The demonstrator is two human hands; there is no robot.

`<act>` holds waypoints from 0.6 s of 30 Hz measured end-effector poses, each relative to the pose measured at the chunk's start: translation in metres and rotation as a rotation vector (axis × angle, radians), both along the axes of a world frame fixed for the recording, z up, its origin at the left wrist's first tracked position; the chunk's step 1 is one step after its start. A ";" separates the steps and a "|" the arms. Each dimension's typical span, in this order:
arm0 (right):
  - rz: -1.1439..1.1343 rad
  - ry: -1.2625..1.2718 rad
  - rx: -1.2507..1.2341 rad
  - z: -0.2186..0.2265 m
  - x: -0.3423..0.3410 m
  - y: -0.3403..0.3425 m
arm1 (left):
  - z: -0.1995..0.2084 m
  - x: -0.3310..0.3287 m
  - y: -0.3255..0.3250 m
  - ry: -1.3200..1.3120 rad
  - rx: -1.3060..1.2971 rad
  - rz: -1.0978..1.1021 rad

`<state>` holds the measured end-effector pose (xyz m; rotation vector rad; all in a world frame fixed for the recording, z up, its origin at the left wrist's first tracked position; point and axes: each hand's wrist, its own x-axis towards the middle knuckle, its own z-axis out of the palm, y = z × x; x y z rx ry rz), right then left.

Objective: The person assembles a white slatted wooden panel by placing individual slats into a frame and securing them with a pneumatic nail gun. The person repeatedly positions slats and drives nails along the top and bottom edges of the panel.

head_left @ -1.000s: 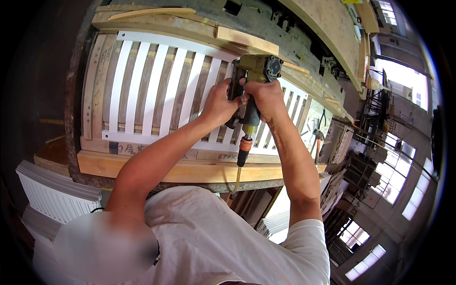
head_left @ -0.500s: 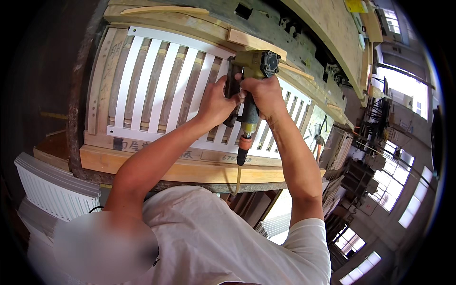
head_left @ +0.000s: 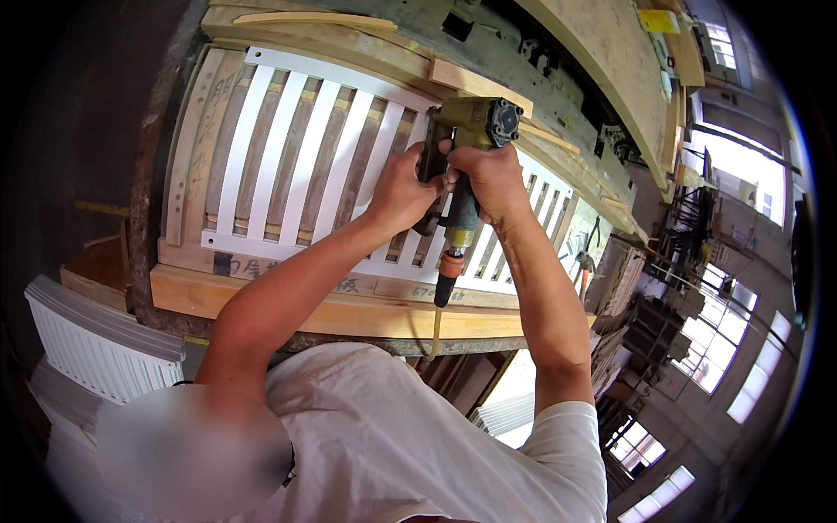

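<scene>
An air nail gun (head_left: 471, 122) with an olive-brown head and a dark grip is held over the middle of a white slatted panel (head_left: 296, 161). Wrapped round its grip is my right hand (head_left: 493, 181), closed. My left hand (head_left: 403, 190) is closed on the dark magazine at the gun's left side; some of its fingertips are hidden behind the tool. From the grip's lower end an orange-and-black coupling (head_left: 450, 266) leads into a thin yellowish air hose (head_left: 437, 329). The panel lies in a wooden jig (head_left: 179, 166), and the gun and my arms cover part of it.
A loose wood strip (head_left: 314, 18) and a short board (head_left: 478, 84) lie along the jig's far side. Beside its right end is a hammer (head_left: 584, 266). White slatted panels (head_left: 105, 349) are stacked at the lower left. Beyond the bench stands metal machinery (head_left: 540, 57).
The bench, panel and nail gun appear slightly shifted to the right in the picture. Both hands keep the same hold on the nail gun.
</scene>
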<state>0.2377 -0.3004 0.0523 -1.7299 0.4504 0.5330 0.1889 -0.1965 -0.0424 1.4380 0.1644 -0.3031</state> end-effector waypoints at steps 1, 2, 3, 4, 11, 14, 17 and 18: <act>0.009 0.003 0.004 -0.001 0.001 0.002 | -0.001 0.000 0.003 0.004 0.047 -0.007; 0.017 0.007 0.008 -0.003 0.002 0.004 | 0.001 0.000 0.007 0.009 0.095 -0.015; 0.026 -0.003 0.039 -0.002 0.003 0.009 | 0.001 0.000 0.010 0.011 0.073 0.006; 0.036 -0.012 0.070 0.000 0.005 0.016 | 0.001 0.000 0.014 0.013 0.050 0.026; 0.067 0.003 0.047 0.002 0.007 0.029 | 0.007 -0.001 0.025 0.019 -0.051 0.081; 0.071 0.007 0.044 0.000 0.007 0.028 | 0.005 -0.002 0.025 0.022 -0.096 0.078; 0.080 -0.005 0.040 0.000 0.009 0.031 | -0.001 -0.001 0.025 -0.001 -0.073 0.091; 0.084 -0.012 0.033 0.000 0.009 0.033 | -0.002 -0.001 0.026 -0.010 -0.056 0.100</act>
